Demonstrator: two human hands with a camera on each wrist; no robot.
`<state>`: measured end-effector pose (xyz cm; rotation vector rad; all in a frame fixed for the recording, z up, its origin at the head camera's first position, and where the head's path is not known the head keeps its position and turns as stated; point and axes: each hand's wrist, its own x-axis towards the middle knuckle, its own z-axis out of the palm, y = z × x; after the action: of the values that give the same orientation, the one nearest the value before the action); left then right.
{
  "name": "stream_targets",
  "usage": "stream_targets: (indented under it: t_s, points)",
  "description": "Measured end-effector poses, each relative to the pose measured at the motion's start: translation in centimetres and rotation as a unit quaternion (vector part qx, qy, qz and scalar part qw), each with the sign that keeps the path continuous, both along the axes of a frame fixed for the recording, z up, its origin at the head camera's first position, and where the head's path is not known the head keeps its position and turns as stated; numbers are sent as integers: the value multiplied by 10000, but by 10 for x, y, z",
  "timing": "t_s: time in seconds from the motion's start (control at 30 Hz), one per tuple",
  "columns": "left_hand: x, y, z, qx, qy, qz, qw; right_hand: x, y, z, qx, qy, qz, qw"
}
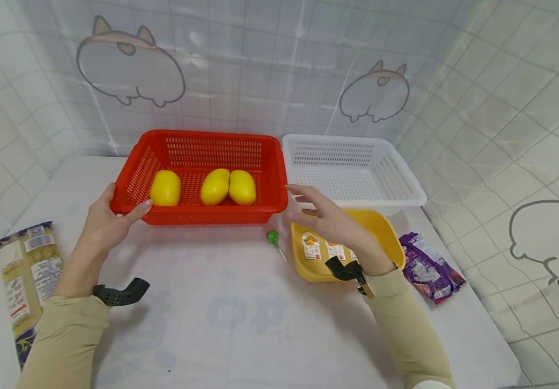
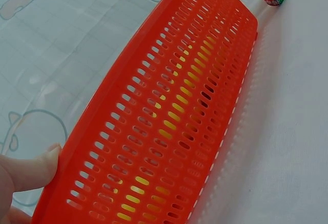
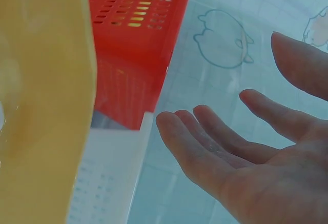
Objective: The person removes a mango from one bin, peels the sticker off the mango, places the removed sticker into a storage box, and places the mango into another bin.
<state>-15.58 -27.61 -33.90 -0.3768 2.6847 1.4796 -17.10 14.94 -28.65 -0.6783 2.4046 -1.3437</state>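
A red slotted plastic basket (image 1: 221, 215) stands at the back left of the table, with three yellow mangoes (image 1: 165, 188) lying inside. My left hand (image 1: 106, 221) grips its front left corner, thumb over the front rim and fingers along the outer left side. In the left wrist view, the thumb (image 2: 38, 170) lies against the rim. My right hand (image 1: 325, 216) is held over the yellow basin (image 1: 304, 270), its fingers spread and lightly bent towards the basket's right end. The right wrist view shows that hand (image 3: 261, 157) holding nothing.
A white slotted basket (image 1: 408, 186) stands at the back right, behind the basin. A green-wrapped lollipop (image 1: 273, 237) lies between basket and basin. Purple snack packet (image 1: 430, 267) lies at the right, long clear-and-blue food packet (image 1: 31, 275) at the left.
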Motion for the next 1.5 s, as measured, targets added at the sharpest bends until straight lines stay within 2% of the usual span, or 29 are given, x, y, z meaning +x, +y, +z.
stream_targets:
  t_s: [0.33,0.9,1.27,1.5]
  points:
    - [0,0,1,-25,-22,41,10000,12,23,-1,288,-78,-364,9989]
    - [1,-3,2,26,11,-43,10000,13,55,-8,343,101,-663,9972]
    - [0,0,-1,140,11,-83,9999,10,69,-11,1006,579,-994,9882]
    - [1,2,-3,81,46,-102,9999,13,72,-16,1648,1239,-1104,9723]
